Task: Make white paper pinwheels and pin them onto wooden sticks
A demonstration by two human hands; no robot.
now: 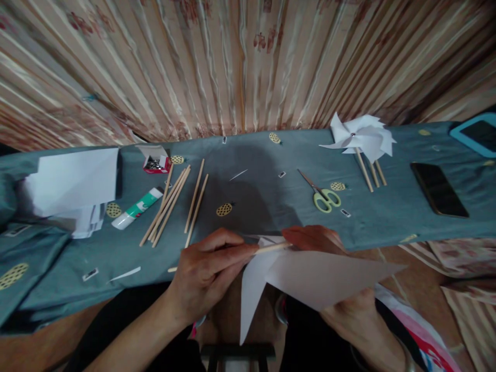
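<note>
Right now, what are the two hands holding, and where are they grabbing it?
The left hand pinches a thin wooden stick near its middle. The right hand holds a folded white paper pinwheel near its centre, where the stick's tip meets the paper.

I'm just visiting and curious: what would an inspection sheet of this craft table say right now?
Surface: table under a blue-grey cloth with yellow motifs.
Job's things: folded white paper in the right hand; thin wooden stick pinched by the left hand, its tip at the paper's centre.
Clutter: loose wooden sticks, glue stick, red pin box, scissors, finished pinwheels, paper stack, dark phone, blue-cased tablet, paper scraps.
Grippers: both hands bare and closed on their items.
Cables: nothing seen.
Surroundings: striped curtain behind the table; no other person seen.
</note>
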